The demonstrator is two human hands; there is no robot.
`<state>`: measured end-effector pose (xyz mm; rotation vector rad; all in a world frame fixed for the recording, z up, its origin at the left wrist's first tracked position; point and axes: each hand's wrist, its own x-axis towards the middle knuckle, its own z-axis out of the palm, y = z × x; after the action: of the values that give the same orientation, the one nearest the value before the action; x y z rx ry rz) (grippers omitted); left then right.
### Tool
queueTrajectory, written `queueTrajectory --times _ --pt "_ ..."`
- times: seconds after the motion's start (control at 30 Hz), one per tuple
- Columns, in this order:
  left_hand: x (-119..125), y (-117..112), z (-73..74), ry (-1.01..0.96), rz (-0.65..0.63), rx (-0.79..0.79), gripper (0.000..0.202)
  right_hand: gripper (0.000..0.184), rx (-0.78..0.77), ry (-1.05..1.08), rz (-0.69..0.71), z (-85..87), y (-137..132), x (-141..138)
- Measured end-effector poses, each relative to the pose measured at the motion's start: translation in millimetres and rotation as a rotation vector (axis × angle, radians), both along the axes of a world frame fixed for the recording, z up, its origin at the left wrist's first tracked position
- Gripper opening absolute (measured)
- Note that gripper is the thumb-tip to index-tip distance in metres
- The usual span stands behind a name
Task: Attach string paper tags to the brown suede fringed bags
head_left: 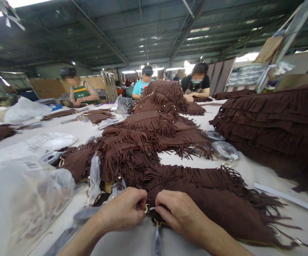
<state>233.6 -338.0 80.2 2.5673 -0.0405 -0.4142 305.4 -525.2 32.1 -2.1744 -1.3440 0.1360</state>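
Note:
A dark brown fringed bag [210, 199] lies flat on the table in front of me, its long fringe spread along the far side. At its left corner, my left hand [124, 208] is closed with thumb and fingers around a gold metal ring [147, 208]. Close beside it, my right hand [179, 211] pinches a small whitish strip [152, 208] that runs to the ring. Just below the fingers, a gold zipper pull [157, 223] hangs from the bag edge, with clear plastic wrap [157, 240] dangling from it.
More brown fringed bags [138, 135] are heaped ahead, and a tall stack [276, 131] stands at the right. A clear plastic bag [33, 199] fills the left side. A wrapped coil [224, 150] and a white strip [290, 199] lie on the right. Several co-workers sit across the table.

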Motion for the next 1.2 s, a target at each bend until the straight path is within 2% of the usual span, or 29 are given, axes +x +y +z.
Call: queueTrajectory --times 0.13,0.33,0.77,1.07,1.2 --pt "-1.8 1.7 2.3 0.006 -0.01 0.014 0.003 0.011 -0.04 -0.098 -0.021 -2.4 5.2 -3.2" --pt "-2.9 3.4 1.1 0.015 -0.004 -0.001 0.003 0.011 -0.098 -0.177 -0.04 4.7 7.9 -6.6" --pt "-2.0 4.7 1.7 0.006 -0.017 -0.071 0.001 0.011 -0.119 -0.147 -0.009 -3.7 9.8 -6.3" --pt "6.5 10.1 -7.9 0.1 -0.015 -0.277 0.004 0.01 -0.135 -0.187 -0.001 -8.8 14.7 -6.7" --pt "10.0 12.3 -16.3 0.079 0.042 -0.403 0.012 0.009 -0.126 -0.171 0.004 -11.8 14.4 -5.5"
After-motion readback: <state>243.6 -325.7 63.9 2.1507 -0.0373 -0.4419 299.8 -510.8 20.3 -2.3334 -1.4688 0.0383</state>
